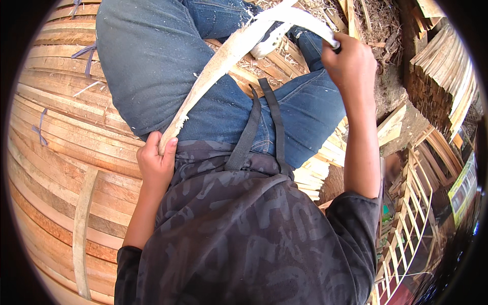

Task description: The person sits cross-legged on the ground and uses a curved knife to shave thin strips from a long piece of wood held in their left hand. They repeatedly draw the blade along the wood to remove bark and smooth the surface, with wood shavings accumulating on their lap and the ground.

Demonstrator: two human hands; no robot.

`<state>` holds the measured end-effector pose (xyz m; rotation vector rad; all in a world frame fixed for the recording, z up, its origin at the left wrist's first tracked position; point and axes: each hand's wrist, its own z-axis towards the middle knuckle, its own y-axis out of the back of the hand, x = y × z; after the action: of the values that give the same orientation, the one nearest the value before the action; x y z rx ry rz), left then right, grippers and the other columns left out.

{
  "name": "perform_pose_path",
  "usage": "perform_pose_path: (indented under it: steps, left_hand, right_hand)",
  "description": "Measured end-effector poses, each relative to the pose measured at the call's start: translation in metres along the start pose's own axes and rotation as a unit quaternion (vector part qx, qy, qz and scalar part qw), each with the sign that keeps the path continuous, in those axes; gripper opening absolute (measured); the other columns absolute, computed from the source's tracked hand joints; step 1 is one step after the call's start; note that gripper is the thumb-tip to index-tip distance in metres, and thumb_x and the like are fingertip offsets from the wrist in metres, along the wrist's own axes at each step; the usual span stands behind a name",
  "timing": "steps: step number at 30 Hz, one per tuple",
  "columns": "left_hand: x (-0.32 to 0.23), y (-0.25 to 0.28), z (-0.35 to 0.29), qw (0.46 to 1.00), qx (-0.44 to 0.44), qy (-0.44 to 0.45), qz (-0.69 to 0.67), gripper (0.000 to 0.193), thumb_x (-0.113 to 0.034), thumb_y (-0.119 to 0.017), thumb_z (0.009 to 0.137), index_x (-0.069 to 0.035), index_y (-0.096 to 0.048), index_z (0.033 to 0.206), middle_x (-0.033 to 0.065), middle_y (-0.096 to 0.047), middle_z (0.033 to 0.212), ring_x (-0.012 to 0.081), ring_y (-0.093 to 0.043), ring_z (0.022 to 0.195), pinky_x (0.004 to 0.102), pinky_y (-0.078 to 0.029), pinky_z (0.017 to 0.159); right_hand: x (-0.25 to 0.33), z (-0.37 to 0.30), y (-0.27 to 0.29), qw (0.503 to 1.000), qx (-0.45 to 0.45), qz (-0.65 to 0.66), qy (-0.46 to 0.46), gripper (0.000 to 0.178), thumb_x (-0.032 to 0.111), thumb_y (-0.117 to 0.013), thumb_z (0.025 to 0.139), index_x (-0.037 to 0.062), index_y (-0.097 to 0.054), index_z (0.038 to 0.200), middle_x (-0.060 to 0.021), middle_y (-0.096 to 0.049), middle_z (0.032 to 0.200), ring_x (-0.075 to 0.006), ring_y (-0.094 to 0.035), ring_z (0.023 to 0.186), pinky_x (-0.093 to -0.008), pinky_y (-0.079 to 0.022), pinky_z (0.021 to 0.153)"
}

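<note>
Well apart, left hand [157, 158] pinches wood strip [211, 73] by one end, right hand [351, 58] grips dark handle [336, 47].

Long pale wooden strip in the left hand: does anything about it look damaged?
Yes, the long pale wooden strip looks frayed: jagged fibres stick out along its edge near the left hand, breaking an otherwise smoother outline.

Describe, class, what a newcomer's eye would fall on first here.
Probably the long pale strip slanting across the blue jeans, its near end in the left hand. At upper right, the right hand grips one end of a pale curved piece. Rows of wooden boards fill the left side.
</note>
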<state>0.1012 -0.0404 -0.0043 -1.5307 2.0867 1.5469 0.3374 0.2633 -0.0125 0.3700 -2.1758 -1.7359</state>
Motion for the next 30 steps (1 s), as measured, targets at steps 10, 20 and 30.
perform_pose_path:
  steps: [10,20,30]
  left_hand:
    - [-0.026,0.003,0.008,0.999,0.008,0.035,0.007,0.037,-0.028,-0.066,0.087,-0.001,-0.048,0.070,0.0174,-0.045,0.053,0.0342,-0.045,0.046,0.0378,-0.036,0.045]
    - [-0.016,0.003,0.001,0.999,0.004,0.040,0.031,0.037,-0.030,-0.068,0.085,-0.002,-0.049,0.069,0.0178,-0.046,0.054,0.0350,-0.047,0.047,0.0381,-0.035,0.045]
    - [-0.016,0.002,0.009,0.999,0.006,0.040,-0.026,0.041,-0.028,-0.067,0.087,0.000,-0.045,0.066,0.0149,-0.040,0.051,0.0252,-0.035,0.043,0.0348,-0.032,0.044]
  right_hand:
    - [-0.034,0.105,-0.041,0.995,-0.032,-0.084,-0.046,0.029,0.026,-0.058,0.075,0.0038,-0.069,0.090,-0.0244,-0.066,0.087,-0.0418,-0.064,0.084,-0.0473,-0.051,0.078]
    - [0.009,0.034,-0.026,0.996,-0.001,-0.042,0.075,0.020,0.026,-0.064,0.077,0.0076,-0.071,0.082,-0.0191,-0.066,0.069,-0.0357,-0.067,0.068,-0.0436,-0.055,0.067]
    - [-0.042,0.097,-0.038,0.992,-0.065,-0.105,0.011,0.035,0.034,-0.055,0.082,0.0040,-0.069,0.092,-0.0268,-0.065,0.087,-0.0433,-0.064,0.083,-0.0490,-0.052,0.077]
